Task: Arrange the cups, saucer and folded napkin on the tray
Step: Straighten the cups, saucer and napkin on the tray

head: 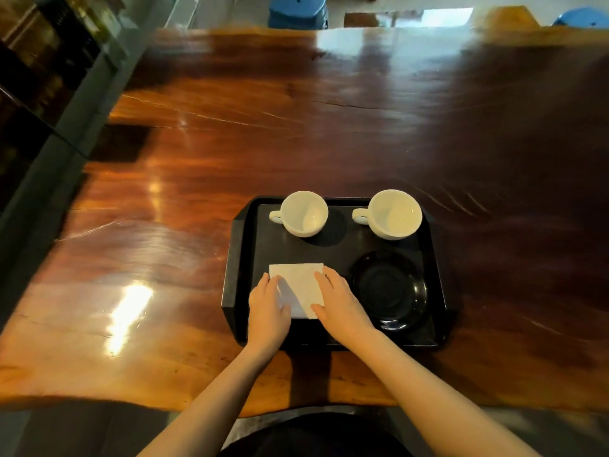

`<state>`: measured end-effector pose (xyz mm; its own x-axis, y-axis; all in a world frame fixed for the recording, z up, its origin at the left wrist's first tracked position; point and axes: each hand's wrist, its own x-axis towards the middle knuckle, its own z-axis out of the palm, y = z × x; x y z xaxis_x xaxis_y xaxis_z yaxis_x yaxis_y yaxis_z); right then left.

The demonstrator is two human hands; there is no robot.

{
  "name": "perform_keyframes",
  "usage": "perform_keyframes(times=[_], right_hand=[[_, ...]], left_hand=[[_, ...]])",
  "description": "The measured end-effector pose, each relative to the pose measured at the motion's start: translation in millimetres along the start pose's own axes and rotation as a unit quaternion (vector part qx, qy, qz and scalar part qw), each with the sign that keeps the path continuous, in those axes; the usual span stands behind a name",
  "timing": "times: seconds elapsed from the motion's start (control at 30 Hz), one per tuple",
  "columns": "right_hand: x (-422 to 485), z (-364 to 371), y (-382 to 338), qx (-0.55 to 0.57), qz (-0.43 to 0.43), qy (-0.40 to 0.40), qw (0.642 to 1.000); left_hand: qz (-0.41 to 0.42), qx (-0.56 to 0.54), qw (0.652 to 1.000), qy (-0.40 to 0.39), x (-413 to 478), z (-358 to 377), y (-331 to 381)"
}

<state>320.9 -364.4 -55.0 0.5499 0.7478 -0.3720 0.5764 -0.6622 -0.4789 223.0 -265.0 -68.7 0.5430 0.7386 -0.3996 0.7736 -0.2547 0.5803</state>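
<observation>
A black rectangular tray (336, 255) lies on the wooden table near its front edge. Two white cups stand upright along the tray's far side, one at the left (301, 214) and one at the right (392, 214), both with handles pointing left. A black saucer (389, 290) lies in the near right part of the tray. A white folded napkin (298, 285) lies flat in the near left part. My left hand (267, 313) rests flat on the napkin's left edge and my right hand (339, 303) on its right edge, fingers spread, pressing rather than gripping.
The glossy wooden table (230, 143) stretches far beyond the tray. A dark grey ledge (49, 166) runs along the left side. Blue stools (298, 9) stand past the far edge, with another (583, 18) at the far right.
</observation>
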Motion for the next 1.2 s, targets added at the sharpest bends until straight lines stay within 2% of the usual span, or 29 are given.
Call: perform_keyframes(times=[0.07,0.17,0.27,0.33,0.43,0.5,0.57,0.63,0.73,1.2], right_hand=[[-0.3,-16.9,5.6,0.086,0.029,0.042,0.995],[-1.6,-41.1,28.2,0.165,0.079,0.160,0.970],[-3.4,-52.8,45.6,0.195,0.130,0.204,0.951],[-1.2,-56.1,53.4,0.213,0.157,0.234,0.936],[8.2,-66.5,71.0,0.268,0.227,0.295,0.889],[18.4,-76.6,85.5,0.313,0.260,0.288,0.867],[30.0,-84.3,97.5,0.335,0.261,0.255,0.868],[39.1,-87.6,106.5,0.334,0.253,0.228,0.879],[47.4,-87.0,114.0,0.340,0.234,0.209,0.887],[56.8,-75.3,112.8,0.345,0.194,0.245,0.885]], left_hand=[[0.020,-0.023,1.000,0.000,9.8,-12.3,1.6],[0.043,-0.100,0.994,0.000,28.9,-33.0,12.5],[-0.028,-0.212,0.976,-0.025,50.1,-42.1,30.0],[-0.088,-0.306,0.947,-0.031,64.3,-40.0,42.0],[-0.156,-0.427,0.887,-0.083,81.0,-34.1,57.4],[-0.188,-0.472,0.853,-0.121,85.8,-32.2,68.4],[-0.215,-0.507,0.824,-0.133,88.7,-29.6,77.3],[-0.228,-0.525,0.810,-0.127,90.7,-26.0,82.6],[-0.239,-0.535,0.804,-0.105,93.7,-20.7,83.9],[-0.265,-0.562,0.782,-0.050,96.0,-20.5,78.8]])
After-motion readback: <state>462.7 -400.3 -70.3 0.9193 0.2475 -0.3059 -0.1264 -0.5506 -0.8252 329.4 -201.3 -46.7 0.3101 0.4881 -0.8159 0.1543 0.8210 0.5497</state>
